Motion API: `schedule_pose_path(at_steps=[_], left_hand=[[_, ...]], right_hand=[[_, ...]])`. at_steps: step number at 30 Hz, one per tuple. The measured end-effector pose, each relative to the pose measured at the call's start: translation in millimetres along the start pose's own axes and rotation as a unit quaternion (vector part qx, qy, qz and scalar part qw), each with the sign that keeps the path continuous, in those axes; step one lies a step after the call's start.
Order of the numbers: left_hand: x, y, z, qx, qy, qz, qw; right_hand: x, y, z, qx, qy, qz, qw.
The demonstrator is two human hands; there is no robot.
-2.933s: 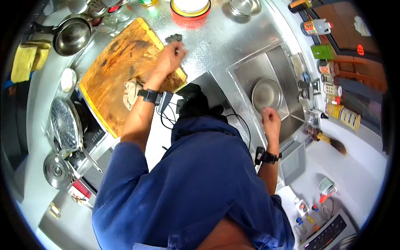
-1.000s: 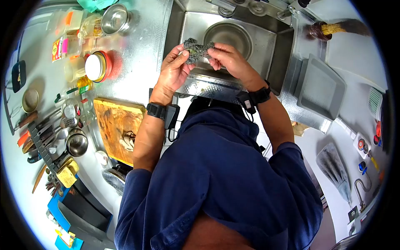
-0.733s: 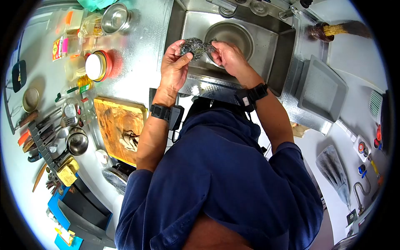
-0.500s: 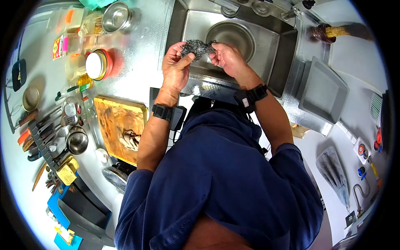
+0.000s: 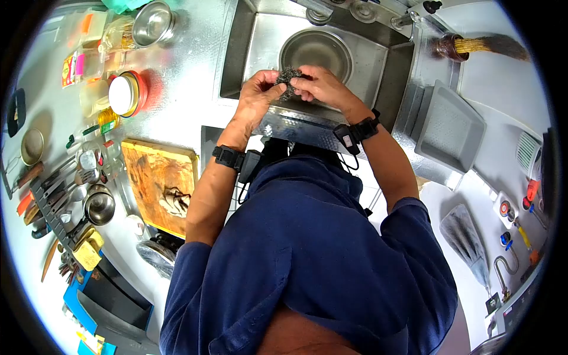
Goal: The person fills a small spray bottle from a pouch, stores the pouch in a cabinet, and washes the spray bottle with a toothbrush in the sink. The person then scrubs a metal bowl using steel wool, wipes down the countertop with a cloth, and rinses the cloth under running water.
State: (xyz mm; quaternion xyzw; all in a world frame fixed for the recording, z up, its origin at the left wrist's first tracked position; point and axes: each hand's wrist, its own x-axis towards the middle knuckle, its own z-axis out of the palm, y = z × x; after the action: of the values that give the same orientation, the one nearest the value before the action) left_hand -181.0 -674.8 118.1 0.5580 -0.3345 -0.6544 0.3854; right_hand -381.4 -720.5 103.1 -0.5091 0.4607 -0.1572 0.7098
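Note:
Over the near edge of the sink (image 5: 367, 77), a dark wiry scouring pad (image 5: 288, 83) is pinched between both hands. My left hand (image 5: 258, 97) grips its left side with thumb and fingers. My right hand (image 5: 322, 87) has its fingertips closed on the right side of the pad, close to my left fingers. Behind the hands, a round metal basin (image 5: 316, 53) sits in the sink. The pad looks bunched up, and parts of it are covered by the fingers.
A wooden cutting board (image 5: 148, 183) with a crumpled cloth (image 5: 175, 202) lies at the left. Beyond it are a red-rimmed stack of lids (image 5: 127, 94) and a metal bowl (image 5: 152, 23). A grey tray (image 5: 451, 127) stands right of the sink, near a brush (image 5: 491, 46).
Both hands have moved from the board and sink sides to the sink's front, holding the pad. Most recently, the hands have come closer together and the pad has been bunched smaller.

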Motion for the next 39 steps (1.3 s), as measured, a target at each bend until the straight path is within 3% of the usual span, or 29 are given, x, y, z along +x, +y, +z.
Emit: schedule_pose_path(at_steps=[1,4,5,7,8,9,11,15,17,19,21,22,29,31,35,36,37,39], left_hand=[[2,-4,-1,0.012,0.006,-0.035,0.999],[9,-11,-7,-0.004,0.018,-0.064,0.998],[11,-12,-10,-0.031,0.027,-0.076,0.996],[12,-12,-14,-0.049,0.033,-0.081,0.995],[10,-11,-16,-0.062,0.044,-0.095,0.993],[8,-10,-18,-0.075,0.056,-0.109,0.99],[6,-14,-25,-0.077,0.06,-0.107,0.989],[-2,-27,-36,-0.086,0.09,-0.107,0.986],[-6,-33,-40,-0.089,0.099,-0.124,0.983],[-10,-30,-39,-0.087,0.112,-0.133,0.981],[-13,-26,-37,-0.087,0.111,-0.132,0.981],[-14,-26,-37,-0.089,0.116,-0.134,0.98],[-10,-19,-34,-0.105,0.115,-0.133,0.979],[-4,-17,-32,-0.111,0.106,-0.13,0.98],[12,-19,-29,-0.097,0.064,-0.143,0.983],[16,-18,-25,-0.113,0.048,-0.155,0.98],[17,-18,-22,-0.13,0.03,-0.172,0.976],[31,-18,-16,-0.148,-0.019,-0.167,0.975]], right_hand=[[3,4,-6,-0.002,0.0,0.002,1.0],[16,14,-23,-0.081,0.098,0.128,0.984],[25,22,-32,-0.082,0.099,0.13,0.983],[44,43,-53,-0.284,0.155,0.085,0.942],[50,50,-59,-0.324,0.185,0.07,0.925],[57,57,-64,-0.324,0.184,0.071,0.925],[76,78,-73,-0.42,0.244,0.12,0.866],[110,119,-79,-0.36,0.271,0.224,0.864],[120,145,-63,-0.49,0.125,0.195,0.84],[116,139,-52,-0.507,0.078,0.138,0.847],[121,122,-51,-0.378,0.25,0.23,0.861],[126,133,-55,-0.43,0.168,0.178,0.869],[134,162,-50,-0.593,0.138,0.016,0.793],[136,153,-53,-0.445,0.177,0.19,0.857],[131,154,-66,-0.419,0.16,0.136,0.884],[120,141,-69,-0.218,0.187,0.154,0.945],[102,128,-69,-0.007,0.207,0.166,0.964],[71,88,-66,0.037,0.224,0.099,0.969]])
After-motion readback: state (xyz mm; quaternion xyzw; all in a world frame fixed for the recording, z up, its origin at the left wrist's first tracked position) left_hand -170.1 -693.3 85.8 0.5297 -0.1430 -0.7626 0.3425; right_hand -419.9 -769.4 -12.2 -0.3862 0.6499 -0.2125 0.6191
